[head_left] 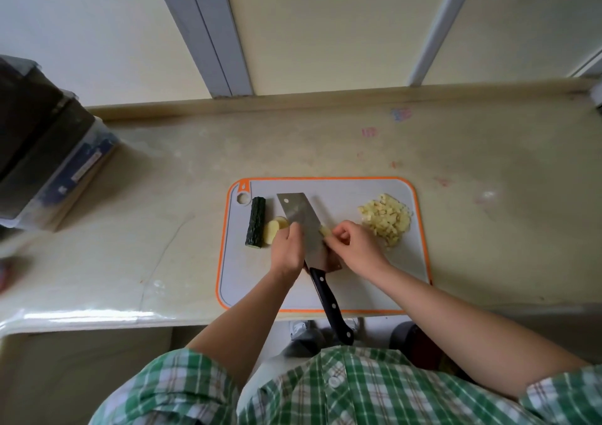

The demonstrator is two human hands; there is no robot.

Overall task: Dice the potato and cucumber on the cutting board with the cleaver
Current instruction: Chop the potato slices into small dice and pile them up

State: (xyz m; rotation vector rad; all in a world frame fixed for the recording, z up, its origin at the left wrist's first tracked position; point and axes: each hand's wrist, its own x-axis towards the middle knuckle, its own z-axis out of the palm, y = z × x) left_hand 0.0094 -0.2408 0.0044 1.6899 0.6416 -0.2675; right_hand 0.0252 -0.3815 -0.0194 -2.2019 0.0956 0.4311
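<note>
Two hands meet at the steel black-handled cleaver (298, 216) lying mid-board: my left hand (286, 248) grips its blade, my right hand (356, 245) pinches off a stuck potato bit (324, 230). The diced potato pile (386, 219) fills the far right corner of the grey orange-rimmed cutting board (358, 287). Pale potato slices (272, 230) and a dark green cucumber piece (256, 222) wait by the left edge — next, I'd take the handle and dice them.

One cutting board (358, 281). On it we count one cleaver (299, 219), one cucumber piece (256, 222) by its left edge, one potato chunk (273, 230), one potato bit (325, 230) mid-board, and one heap of diced potato (386, 219) by its right edge. Two hands are over it: left hand (286, 248), right hand (355, 248).
</note>
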